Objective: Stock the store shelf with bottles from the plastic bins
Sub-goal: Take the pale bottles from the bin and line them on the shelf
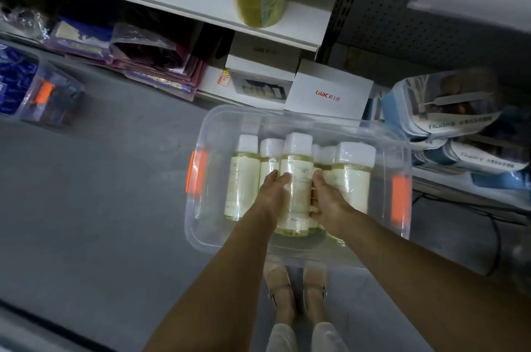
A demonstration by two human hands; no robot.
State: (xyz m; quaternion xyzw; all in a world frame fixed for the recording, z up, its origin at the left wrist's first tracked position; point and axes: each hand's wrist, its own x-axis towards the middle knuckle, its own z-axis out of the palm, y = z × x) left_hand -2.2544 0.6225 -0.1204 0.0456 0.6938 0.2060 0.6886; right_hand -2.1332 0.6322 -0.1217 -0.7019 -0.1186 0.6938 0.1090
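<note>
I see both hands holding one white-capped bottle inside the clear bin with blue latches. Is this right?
Not quite: the head view shows the clear bin has orange latches, not blue. The left hand and right hand do hold one white-capped bottle inside it.

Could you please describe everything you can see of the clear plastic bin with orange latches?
The clear plastic bin, lidless with rounded corners, has an orange latch on each short end. It sits on the grey floor before the shelf and holds white-capped bottles of pale yellow liquid. The left hand and right hand reach inside, gripping the middle bottle.
</note>
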